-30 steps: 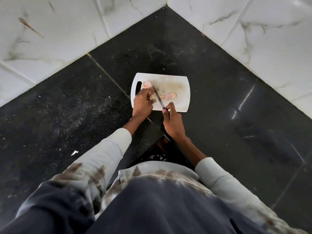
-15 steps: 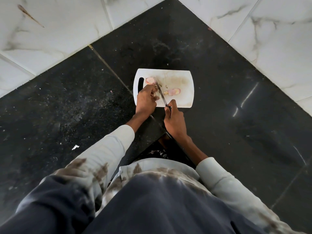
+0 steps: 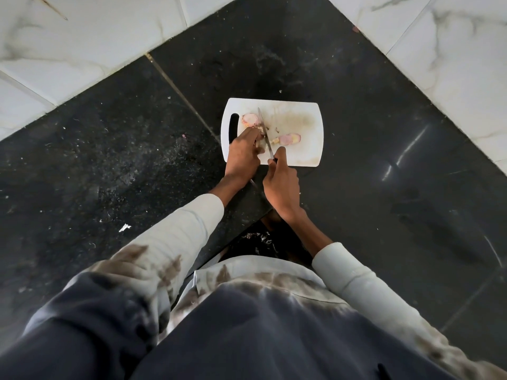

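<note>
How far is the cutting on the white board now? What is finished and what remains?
Done: pink slices lie cut on the cutting board, right of the blade. In hand: the right hand grips the knife, and the left hand pins a small piece beside the blade. Left: that piece, and the round pink chunk beyond the fingers, which looks uncut.

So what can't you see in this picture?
Head view:
- Handle of the knife: hidden inside the right hand.
- The piece being cut: mostly covered by fingers of the left hand.
- Which food the pink slices are: too small to tell.
</note>
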The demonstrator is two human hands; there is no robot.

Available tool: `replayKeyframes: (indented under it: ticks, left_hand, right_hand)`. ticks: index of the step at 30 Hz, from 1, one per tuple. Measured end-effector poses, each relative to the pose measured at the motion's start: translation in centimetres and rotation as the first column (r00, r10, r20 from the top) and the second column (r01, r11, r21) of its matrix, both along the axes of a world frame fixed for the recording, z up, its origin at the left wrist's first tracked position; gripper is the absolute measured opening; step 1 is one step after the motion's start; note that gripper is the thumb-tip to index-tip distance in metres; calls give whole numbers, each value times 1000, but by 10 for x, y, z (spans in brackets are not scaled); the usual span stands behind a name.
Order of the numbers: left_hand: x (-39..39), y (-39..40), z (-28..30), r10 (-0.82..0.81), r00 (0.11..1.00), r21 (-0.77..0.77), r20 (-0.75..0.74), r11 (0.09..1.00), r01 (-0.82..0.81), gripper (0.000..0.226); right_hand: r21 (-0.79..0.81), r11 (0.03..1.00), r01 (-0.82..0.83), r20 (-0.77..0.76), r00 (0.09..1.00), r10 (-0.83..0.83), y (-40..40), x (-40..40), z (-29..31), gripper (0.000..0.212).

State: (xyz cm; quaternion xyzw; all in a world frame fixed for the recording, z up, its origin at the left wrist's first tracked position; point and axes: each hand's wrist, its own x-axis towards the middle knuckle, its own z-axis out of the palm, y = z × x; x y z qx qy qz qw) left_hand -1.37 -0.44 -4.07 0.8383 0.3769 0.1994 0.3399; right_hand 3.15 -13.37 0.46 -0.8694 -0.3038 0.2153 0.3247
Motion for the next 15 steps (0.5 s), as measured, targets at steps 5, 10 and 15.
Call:
replayKeyframes:
  ticks: [5, 10, 15]
  left_hand:
    - [-1, 3, -3, -23, 999, 26, -31, 999, 23, 31]
    - [1, 1, -2, -21, 999, 44, -26, 999, 22, 31]
    - [-1, 3, -2, -34, 999, 42, -16, 999, 34, 27]
  right_hand:
    - [-6, 1000, 29, 6, 1000, -29, -3, -8, -2, 17]
    - [4, 999, 47, -22, 999, -47, 3, -8, -1, 17]
    - [4, 996, 93, -78, 993, -93, 7, -12, 2, 16]
